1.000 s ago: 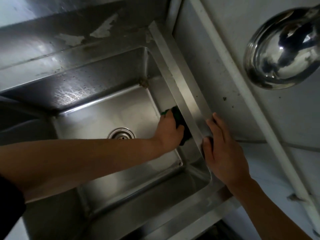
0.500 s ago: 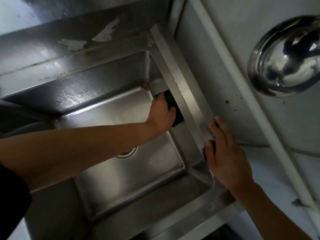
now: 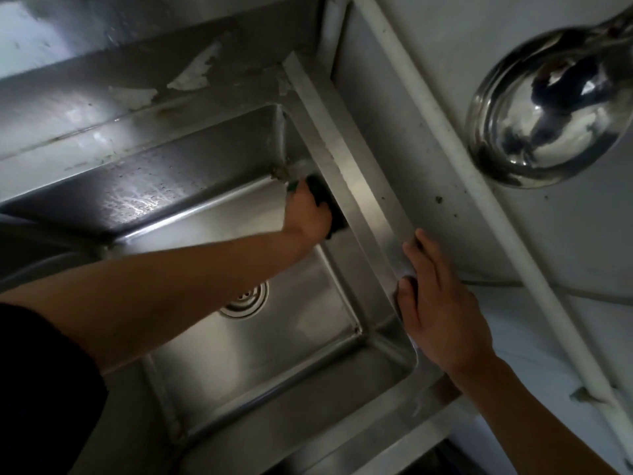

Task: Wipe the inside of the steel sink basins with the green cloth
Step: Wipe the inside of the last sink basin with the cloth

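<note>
Head view: mid-wipe, left hand (image 3: 308, 216) grips the dark green cloth (image 3: 337, 216) against the right wall of the steel sink basin (image 3: 154, 197), right hand (image 3: 442, 310) lies flat-fingered on the rim (image 3: 359, 193); next, I judge, firm scrubbing of the grimy far corner.

Cloth (image 3: 319, 190) in sink (image 3: 301, 341) (bowl (image 3: 548, 108) to right)

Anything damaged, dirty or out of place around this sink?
Yes. White patches on the ledge behind the basin look like peeling film, and a brownish clump of grime sits in the basin's far corner, just past the green cloth gripped by the left hand. Nothing looks spilled.
</note>
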{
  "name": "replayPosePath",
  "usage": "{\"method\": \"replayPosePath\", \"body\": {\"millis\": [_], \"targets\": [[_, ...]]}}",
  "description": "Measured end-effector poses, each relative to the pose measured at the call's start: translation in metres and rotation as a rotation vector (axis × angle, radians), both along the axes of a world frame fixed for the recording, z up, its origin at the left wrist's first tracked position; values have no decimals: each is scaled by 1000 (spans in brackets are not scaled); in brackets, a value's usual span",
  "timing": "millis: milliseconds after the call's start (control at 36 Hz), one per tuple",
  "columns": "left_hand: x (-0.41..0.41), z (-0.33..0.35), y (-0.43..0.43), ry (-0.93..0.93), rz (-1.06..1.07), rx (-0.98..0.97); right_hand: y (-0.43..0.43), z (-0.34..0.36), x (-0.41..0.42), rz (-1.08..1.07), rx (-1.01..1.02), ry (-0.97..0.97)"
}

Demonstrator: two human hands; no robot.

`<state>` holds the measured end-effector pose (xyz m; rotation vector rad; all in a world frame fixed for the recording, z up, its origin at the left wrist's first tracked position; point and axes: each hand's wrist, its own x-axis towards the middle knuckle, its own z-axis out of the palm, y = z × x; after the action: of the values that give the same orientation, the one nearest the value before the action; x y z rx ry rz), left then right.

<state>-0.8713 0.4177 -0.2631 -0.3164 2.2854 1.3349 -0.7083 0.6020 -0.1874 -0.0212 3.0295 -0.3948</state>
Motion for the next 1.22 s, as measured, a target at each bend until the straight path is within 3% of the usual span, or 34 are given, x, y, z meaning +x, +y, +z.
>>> {"method": "replayPosePath", "body": {"millis": [167,361,583,833,1028,1222], "targets": [[-63,-11,-27,34,47,-132,0,-1,0,1,-8,-1],[14,-6,-13,-12,-153,-55,-1,1,-1,-2,-13,-2],[10,-19,5,-158,-42,-73,-2,2,-2,0,-4,-2],[37,14,-6,127,-88,83,-2,2,-3,14,-13,11],[21,13,0,5,-27,39,-3,3,-2,8,-6,2],[37,27,-12,182,-57,154,-2,1,-1,2,-8,-7]]}}
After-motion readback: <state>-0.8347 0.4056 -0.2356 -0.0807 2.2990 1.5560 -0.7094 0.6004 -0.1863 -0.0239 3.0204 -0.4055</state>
